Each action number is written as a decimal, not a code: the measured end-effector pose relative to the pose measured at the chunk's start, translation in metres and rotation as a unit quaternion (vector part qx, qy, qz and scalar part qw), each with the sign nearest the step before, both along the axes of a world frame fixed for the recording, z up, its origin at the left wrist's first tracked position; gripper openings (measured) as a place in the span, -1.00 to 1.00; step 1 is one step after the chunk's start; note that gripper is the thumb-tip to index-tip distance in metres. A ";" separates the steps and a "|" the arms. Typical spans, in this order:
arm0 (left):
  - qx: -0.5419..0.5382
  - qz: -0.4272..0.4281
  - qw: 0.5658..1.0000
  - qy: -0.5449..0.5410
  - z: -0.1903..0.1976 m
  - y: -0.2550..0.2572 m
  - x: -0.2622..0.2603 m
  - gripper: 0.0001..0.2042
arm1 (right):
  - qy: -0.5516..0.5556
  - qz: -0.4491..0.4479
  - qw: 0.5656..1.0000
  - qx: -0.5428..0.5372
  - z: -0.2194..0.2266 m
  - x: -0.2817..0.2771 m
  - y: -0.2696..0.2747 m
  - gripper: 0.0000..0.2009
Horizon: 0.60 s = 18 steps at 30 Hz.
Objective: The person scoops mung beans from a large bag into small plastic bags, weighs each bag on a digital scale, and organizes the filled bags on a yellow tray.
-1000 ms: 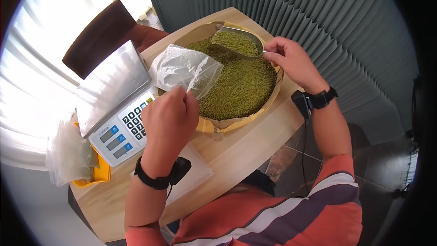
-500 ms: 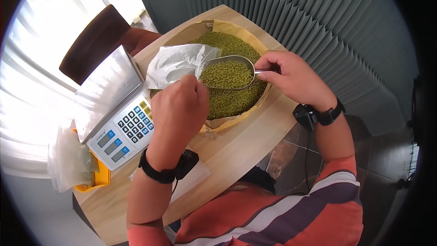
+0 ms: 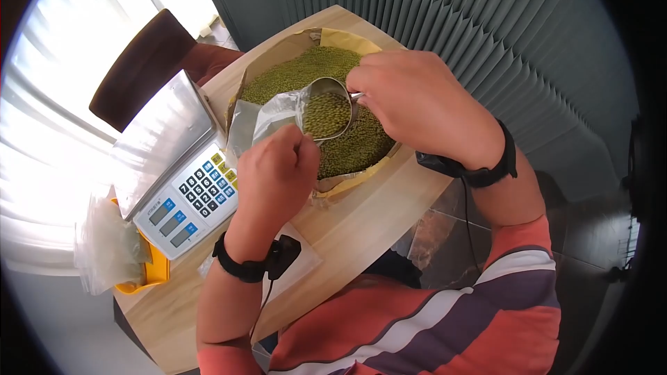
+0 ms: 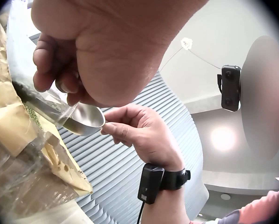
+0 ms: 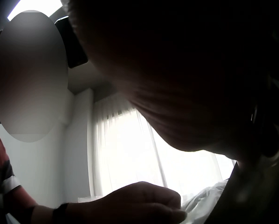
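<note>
The left hand point(image 3: 278, 170) pinches the edge of a clear plastic bag point(image 3: 278, 114), held above a paper-lined container of green beans point(image 3: 299, 73). The right hand point(image 3: 410, 94) grips the handle of a metal scoop point(image 3: 349, 107), whose front end is inside the bag's mouth. Beans fill part of the scoop in the head view. From the left wrist view, the scoop point(image 4: 90, 119) tilts down into the bag, with dark beans at its lower end, and the right hand point(image 4: 146, 135) pinches its handle. The right wrist view is mostly dark and shows the left hand point(image 5: 139, 205) near the bag point(image 5: 207, 200).
A scale point(image 3: 187, 198) with a metal pan stands left of the container. Beyond it, a yellow tray point(image 3: 156, 271) holds plastic bags point(image 3: 111, 243). A flat clear sheet lies on the wooden table point(image 3: 361, 236) near the body. A brown chair point(image 3: 142, 69) stands behind the table.
The scoop has moved left and down from the beans into the bag's mouth, and the right hand has turned over with it. The bag has shifted lower and now hangs from the left hand around the scoop.
</note>
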State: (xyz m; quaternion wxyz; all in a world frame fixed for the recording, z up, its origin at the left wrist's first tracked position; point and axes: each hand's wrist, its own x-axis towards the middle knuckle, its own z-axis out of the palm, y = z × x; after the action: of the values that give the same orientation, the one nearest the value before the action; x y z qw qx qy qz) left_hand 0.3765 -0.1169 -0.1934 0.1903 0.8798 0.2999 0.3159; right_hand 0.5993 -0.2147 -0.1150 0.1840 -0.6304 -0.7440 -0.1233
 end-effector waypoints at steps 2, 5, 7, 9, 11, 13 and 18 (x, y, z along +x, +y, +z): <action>-0.005 0.007 1.000 -0.004 -0.003 0.004 -0.003 -0.75 | -0.019 0.011 1.000 -0.005 0.007 0.001 0.003 -0.93; -0.010 0.021 1.000 -0.010 -0.007 0.009 -0.007 -0.73 | -0.050 -0.002 0.999 0.012 0.016 0.004 0.003 -0.95; -0.013 0.027 0.999 -0.013 -0.008 0.011 -0.010 -0.72 | -0.038 -0.010 0.999 -0.023 0.027 0.012 -0.008 -0.95; -0.062 0.037 0.997 0.008 -0.008 0.012 -0.014 -0.69 | -0.007 0.012 1.000 0.006 0.032 0.029 -0.017 -0.92; -0.061 0.041 0.997 0.009 -0.009 0.013 -0.015 -0.69 | 0.080 -0.056 0.992 -0.079 0.049 0.043 -0.027 -0.88; -0.059 0.043 0.997 0.009 -0.010 0.013 -0.015 -0.69 | 0.111 -0.081 0.987 -0.086 0.044 0.059 -0.027 -0.86; -0.079 0.048 0.995 0.042 -0.005 0.006 -0.013 -0.67 | 0.065 -0.146 0.979 -0.124 -0.023 0.089 0.020 -0.85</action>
State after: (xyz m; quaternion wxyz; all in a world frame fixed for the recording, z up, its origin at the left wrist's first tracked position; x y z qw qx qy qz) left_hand 0.3633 -0.1113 -0.1984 0.2313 0.8593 0.3732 0.2624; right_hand 0.6887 -0.1945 -0.1378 0.1324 -0.7567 -0.6401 -0.0142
